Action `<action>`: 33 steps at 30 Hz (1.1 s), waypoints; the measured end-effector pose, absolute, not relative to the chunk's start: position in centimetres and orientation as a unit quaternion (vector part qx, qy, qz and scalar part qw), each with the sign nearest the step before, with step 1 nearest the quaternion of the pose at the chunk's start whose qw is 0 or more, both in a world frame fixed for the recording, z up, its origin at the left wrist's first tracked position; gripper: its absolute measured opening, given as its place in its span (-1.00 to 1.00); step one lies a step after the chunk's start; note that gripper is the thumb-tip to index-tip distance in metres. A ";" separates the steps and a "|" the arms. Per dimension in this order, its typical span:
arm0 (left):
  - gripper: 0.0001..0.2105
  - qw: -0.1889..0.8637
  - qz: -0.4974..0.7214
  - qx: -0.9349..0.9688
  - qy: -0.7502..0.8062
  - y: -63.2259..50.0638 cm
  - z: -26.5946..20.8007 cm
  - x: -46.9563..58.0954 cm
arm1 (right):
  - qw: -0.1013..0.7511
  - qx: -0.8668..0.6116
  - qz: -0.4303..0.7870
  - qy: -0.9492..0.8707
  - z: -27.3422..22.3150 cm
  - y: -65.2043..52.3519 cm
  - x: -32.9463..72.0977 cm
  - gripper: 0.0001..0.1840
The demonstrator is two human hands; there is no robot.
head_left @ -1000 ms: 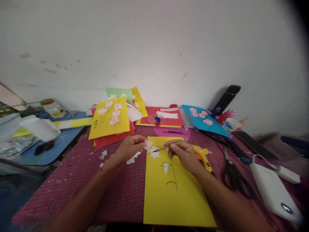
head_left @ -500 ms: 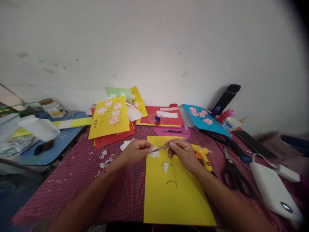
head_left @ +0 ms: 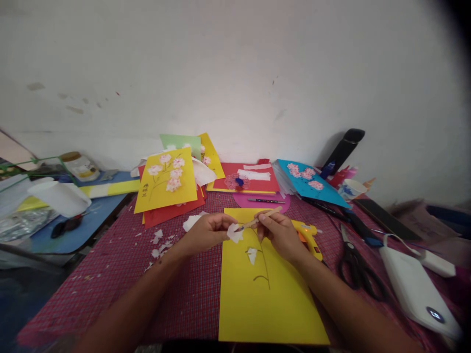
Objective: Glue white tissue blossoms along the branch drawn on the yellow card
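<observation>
A scrap of white paper (head_left: 234,233) is pinched in the fingertips of my left hand (head_left: 210,232), above the upper left edge of a yellow sheet (head_left: 265,314). My right hand (head_left: 280,234) is closed around a light wooden stick (head_left: 273,212). Its darker tip points left and meets the scrap or lies very close to it; I cannot tell which. Drawn on the yellow sheet is a thin dark branch, and a small white paper piece (head_left: 252,255) sits on it. Just right of my right hand lies a yellow glue gun (head_left: 307,229), partly hidden.
Torn white bits (head_left: 157,251) lie on the checked tablecloth (head_left: 176,304) at left. Yellow flower pictures (head_left: 167,179) lean behind. Black scissors (head_left: 358,269) and a white power bank (head_left: 415,284) are at right. A blue flower picture (head_left: 312,182) and a paper cup (head_left: 352,189) stand farther back.
The white scrap has shifted slightly down and turned, showing more of its face. My right hand has tilted the stick, so more of its back end shows.
</observation>
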State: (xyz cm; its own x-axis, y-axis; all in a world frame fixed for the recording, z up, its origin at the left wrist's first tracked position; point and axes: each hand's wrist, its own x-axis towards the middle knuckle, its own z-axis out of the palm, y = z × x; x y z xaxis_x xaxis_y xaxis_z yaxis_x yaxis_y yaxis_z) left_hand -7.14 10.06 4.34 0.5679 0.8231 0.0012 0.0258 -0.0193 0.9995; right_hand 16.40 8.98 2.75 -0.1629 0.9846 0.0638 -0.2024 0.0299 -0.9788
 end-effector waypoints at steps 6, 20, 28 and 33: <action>-0.72 0.583 0.341 0.645 0.357 9.9 3.8 -6.6 | 0.507 -0.383 0.590 -0.498 2.7 8.9 16.3 -0.73; -0.74 0.575 0.307 0.665 0.365 9.5 3.1 -6.1 | 0.530 -0.379 0.514 -0.558 2.7 8.2 16.2 -0.81; -0.67 0.641 0.262 0.633 0.346 9.4 3.0 -6.3 | 0.489 -0.330 0.559 -0.582 3.0 8.5 17.2 -0.83; -0.66 0.646 0.227 0.649 0.333 9.3 2.8 -6.3 | 0.470 -0.348 0.539 -0.606 3.3 8.6 16.9 -0.75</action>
